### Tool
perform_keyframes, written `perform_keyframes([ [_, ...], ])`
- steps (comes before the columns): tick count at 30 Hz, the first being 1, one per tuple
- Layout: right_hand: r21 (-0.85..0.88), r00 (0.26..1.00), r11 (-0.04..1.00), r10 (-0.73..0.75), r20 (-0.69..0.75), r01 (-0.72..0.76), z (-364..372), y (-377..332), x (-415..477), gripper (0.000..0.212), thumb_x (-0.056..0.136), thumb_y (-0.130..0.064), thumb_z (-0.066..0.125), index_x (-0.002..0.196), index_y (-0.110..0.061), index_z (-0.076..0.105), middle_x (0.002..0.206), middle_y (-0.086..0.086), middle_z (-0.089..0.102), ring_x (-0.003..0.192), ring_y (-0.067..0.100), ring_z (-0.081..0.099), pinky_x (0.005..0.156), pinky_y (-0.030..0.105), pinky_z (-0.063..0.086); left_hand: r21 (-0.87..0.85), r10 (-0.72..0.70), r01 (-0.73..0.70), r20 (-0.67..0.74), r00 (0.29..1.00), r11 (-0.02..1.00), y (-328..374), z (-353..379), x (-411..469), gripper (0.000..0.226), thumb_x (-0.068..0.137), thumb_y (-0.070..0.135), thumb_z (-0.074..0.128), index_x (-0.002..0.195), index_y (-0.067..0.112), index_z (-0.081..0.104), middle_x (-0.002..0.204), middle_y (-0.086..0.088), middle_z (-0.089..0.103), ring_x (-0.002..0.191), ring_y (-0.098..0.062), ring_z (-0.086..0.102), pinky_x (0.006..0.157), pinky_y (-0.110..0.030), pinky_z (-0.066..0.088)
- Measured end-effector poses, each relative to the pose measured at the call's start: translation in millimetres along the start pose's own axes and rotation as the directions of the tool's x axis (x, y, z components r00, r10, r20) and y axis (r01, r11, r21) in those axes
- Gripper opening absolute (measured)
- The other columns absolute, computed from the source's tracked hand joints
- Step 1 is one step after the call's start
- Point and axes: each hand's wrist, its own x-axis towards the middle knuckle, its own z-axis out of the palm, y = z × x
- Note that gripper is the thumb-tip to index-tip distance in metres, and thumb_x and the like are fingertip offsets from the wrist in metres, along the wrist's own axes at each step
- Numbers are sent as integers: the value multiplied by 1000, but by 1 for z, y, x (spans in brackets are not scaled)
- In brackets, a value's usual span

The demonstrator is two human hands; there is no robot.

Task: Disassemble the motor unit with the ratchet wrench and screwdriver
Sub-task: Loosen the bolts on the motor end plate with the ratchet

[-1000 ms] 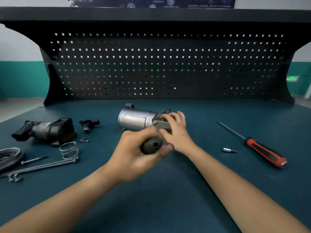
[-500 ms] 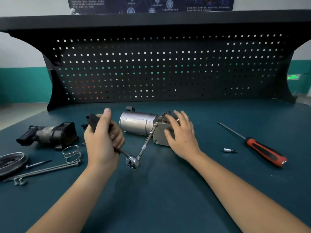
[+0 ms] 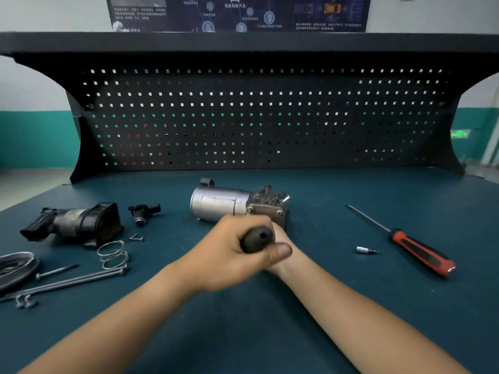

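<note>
Two bare forearms reach over a teal workbench (image 3: 351, 190) backed by a black pegboard panel (image 3: 256, 117) and meet at the motor unit (image 3: 229, 203), which lies on its side near the middle of the bench, silver can to the left and grey gear housing to the right. The left hand (image 3: 229, 255) is closed tight around the black handle of the ratchet wrench (image 3: 258, 238), thumb folded across the butt end that faces the camera; the wrench head is hidden behind the fist. The right hand (image 3: 280, 232) sits against the near side of the gear housing, almost wholly covered by the left hand, so how its fingers lie cannot be told. To the left lie a black-and-grey housing part (image 3: 78, 222), a dark disc (image 3: 13, 265) at the bench edge, long through-bolts (image 3: 70, 282), a wire spring (image 3: 113, 255), a small black connector piece (image 3: 144, 211) and a short screw (image 3: 136, 238). To the right, well apart from the hands, the red-and-black screwdriver (image 3: 421, 255) lies untouched, with a small silver bit socket (image 3: 366, 250) just beside it
</note>
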Motion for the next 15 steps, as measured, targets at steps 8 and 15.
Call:
perform_keyframes([
  [8, -140, 986, 990, -9, -166, -14, -2, -4, 14, 18, 90, -18, 59, 76, -7, 58, 50, 0, 65, 35, 5, 55, 34, 13, 40, -807, -616, -155, -544, 570, 569, -7, -27, 11, 41, 91, 40, 51, 59, 20, 35, 38, 10, 26, 29, -3, 22, 31, -13, 20],
  [15, 133, 993, 986, 109, -35, -104, 3, 4, 18, 33, 99, -23, 36, 84, -4, 59, 61, 5, 70, 50, 12, 66, 40, 15, 46, -918, -835, -219, -392, 385, 329, -33, -40, -5, 43, 96, 43, 42, 62, 20, 30, 36, 9, 21, 28, -8, 21, 31, -13, 19],
])
